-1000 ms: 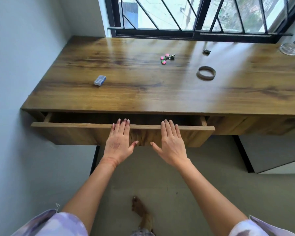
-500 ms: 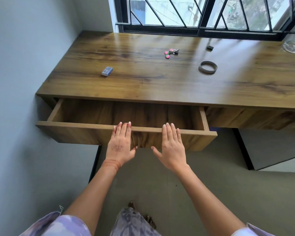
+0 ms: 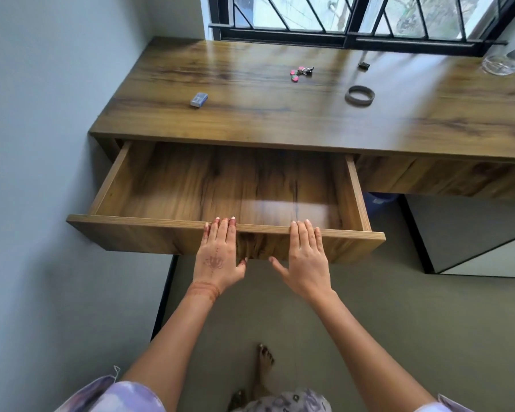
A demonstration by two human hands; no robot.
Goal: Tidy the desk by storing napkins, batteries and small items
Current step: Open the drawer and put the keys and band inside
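A small blue box (image 3: 199,99) lies on the tabletop (image 3: 250,120), toward its left edge. Under the front edge of the tabletop the drawer (image 3: 137,233) stands pulled out, and its wooden bottom is bare. The left hand (image 3: 219,257) lies flat on the front panel of the drawer. Its grip is spread: the fingers are straight with the tips on the top edge, and the thumb is held out to the side. The right hand (image 3: 308,257) lies just beside it in the same way, its grip also spread and holding nothing. Further right, near the back edge by the window (image 3: 309,13), lies a key ring (image 3: 301,73) with pink tags. After it come a dark band (image 3: 359,96), a small dark thing (image 3: 363,66) behind the band, and a glass dish (image 3: 500,64) near the back right corner.
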